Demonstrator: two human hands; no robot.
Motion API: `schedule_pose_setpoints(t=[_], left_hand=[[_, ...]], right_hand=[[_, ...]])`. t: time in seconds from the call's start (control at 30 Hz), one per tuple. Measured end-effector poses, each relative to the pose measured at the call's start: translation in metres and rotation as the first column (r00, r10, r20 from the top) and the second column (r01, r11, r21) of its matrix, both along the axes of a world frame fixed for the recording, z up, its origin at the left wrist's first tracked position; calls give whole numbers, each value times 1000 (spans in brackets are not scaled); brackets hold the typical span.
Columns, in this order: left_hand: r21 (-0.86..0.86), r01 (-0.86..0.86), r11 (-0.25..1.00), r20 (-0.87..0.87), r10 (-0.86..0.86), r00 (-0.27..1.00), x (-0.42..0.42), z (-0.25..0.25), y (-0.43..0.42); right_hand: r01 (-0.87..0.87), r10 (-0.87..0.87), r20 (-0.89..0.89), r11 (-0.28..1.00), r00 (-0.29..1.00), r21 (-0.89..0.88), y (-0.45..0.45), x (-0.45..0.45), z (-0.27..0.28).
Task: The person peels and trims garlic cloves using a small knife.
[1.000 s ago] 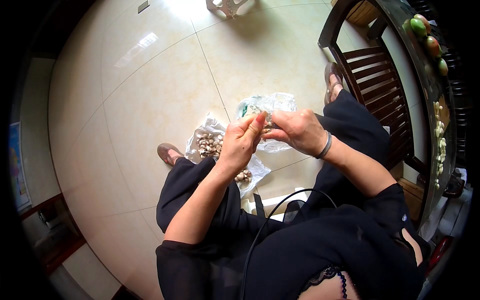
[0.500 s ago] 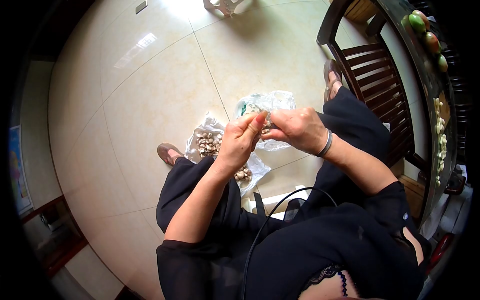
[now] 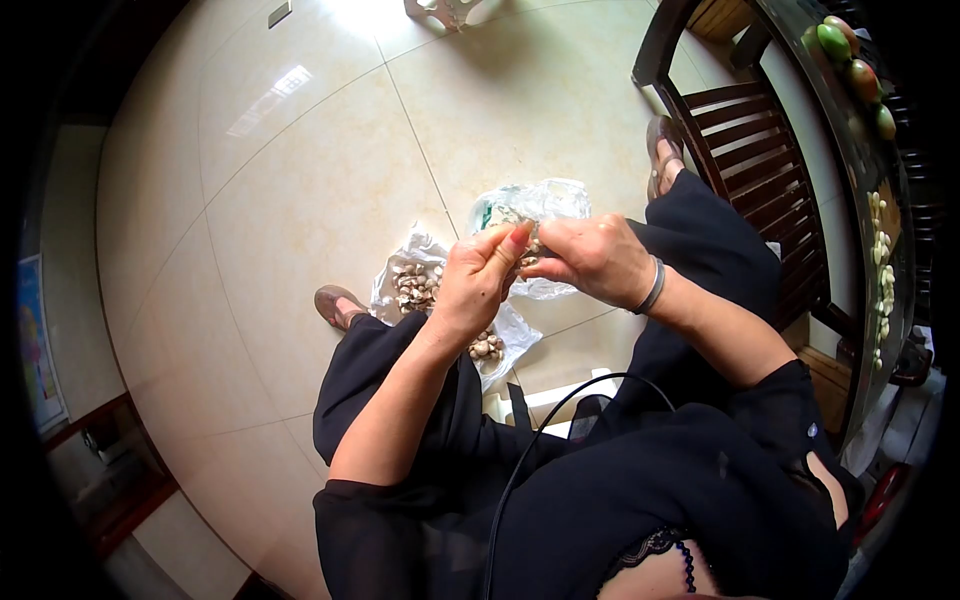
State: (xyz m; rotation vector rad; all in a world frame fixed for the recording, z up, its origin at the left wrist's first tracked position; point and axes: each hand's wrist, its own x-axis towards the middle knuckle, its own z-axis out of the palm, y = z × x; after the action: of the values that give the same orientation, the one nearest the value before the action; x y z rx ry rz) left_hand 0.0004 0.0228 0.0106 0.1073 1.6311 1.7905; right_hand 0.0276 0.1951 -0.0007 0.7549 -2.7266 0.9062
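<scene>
My left hand point(image 3: 482, 272) is closed in a pinch, thumb on top, above the plastic bags on the floor. Close beside its fingertips, my right hand point(image 3: 597, 262), with a grey band at the wrist, is also pinched. Whatever lies between the fingers is too small and hidden to name. Below my left hand, brown and white mushrooms point(image 3: 414, 287) lie on a white plastic bag point(image 3: 516, 344), with more mushrooms point(image 3: 486, 347) nearer to me. Behind both hands is another plastic bag point(image 3: 556, 200) with green print, its contents partly covered.
A dark slatted wooden chair point(image 3: 745, 150) stands at the right, beside a dark table point(image 3: 850, 160) bearing mangoes point(image 3: 862, 80) and a row of small pale pieces point(image 3: 880, 275). A white stool or seat edge point(image 3: 550, 403) is below me. A black cable point(image 3: 520, 460) crosses my lap.
The hands hold nearly the same pinched pose close together. The view has shifted slightly, so the chair and table appear a little displaced.
</scene>
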Motion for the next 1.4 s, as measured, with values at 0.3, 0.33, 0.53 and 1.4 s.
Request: schedule_pose_setpoints(t=[0.3,0.33,0.53,1.4], left_hand=[[-102,13,995,-81,-21,996,0,-3,0],[-101,13,995,-82,-22,996,-1,-3,0],[-131,-20,991,47,27,999,0,-5,-1],[-48,-10,999,-45,8,999,-6,6,-6]], right_hand=[[-24,25,-14,997,1000,74,-1,0,1],[-10,13,-32,996,999,89,-1,0,1],[12,-5,-54,991,999,135,-4,1,-3],[102,-25,273,957,962,-271,8,-8,-19]])
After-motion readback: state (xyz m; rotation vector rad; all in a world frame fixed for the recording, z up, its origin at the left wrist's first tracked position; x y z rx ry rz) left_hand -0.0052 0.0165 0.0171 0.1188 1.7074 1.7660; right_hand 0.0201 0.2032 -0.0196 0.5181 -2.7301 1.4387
